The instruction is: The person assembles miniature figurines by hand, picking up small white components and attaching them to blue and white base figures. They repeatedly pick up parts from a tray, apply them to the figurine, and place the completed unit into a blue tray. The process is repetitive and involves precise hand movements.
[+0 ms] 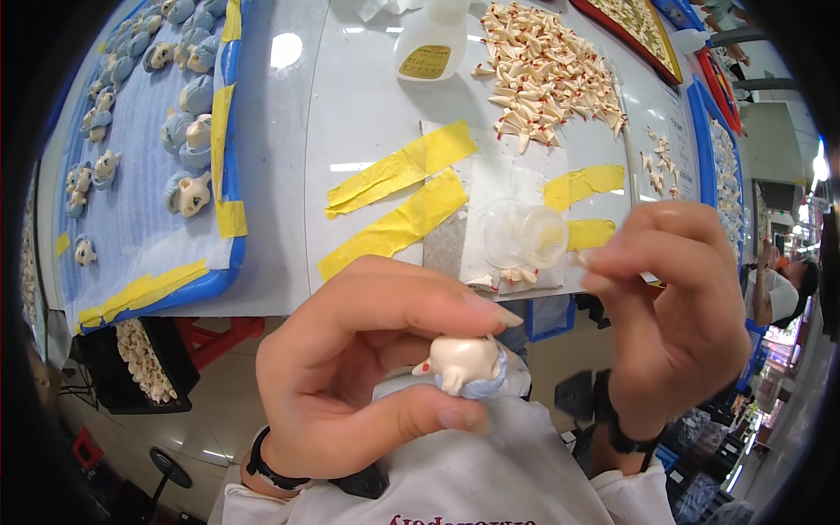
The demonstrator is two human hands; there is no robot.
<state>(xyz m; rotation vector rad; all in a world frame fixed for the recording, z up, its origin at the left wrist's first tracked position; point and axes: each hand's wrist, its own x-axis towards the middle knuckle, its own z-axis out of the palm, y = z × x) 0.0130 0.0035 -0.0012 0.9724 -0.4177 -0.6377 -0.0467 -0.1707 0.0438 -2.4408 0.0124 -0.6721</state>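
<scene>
My left hand (pixel 350 367) grips a small cream and pale-blue figurine (pixel 464 363) between thumb and fingers, above my lap. One pointed cream part with a red mark sticks out at its left side. Off to the right, my right hand (pixel 678 306) is closed in a pinch, slightly smeared by motion. A tiny pale piece (pixel 578 259) shows at its fingertips, too blurred to name. Close to those fingertips, a small clear round cup (pixel 534 234) stands on a taped-down pale board (pixel 503 188). A few red-tipped cream pieces (pixel 518 276) lie at the board's near edge.
A heap of red-tipped cream pieces (pixel 542 70) covers the table's far right. Behind the board stands a translucent bottle (pixel 430 48) with a yellow label. At left, a blue tray (pixel 232 157) holds several figurines. Yellow tape strips (pixel 398 171) cross the tabletop. A person (pixel 779 289) sits far right.
</scene>
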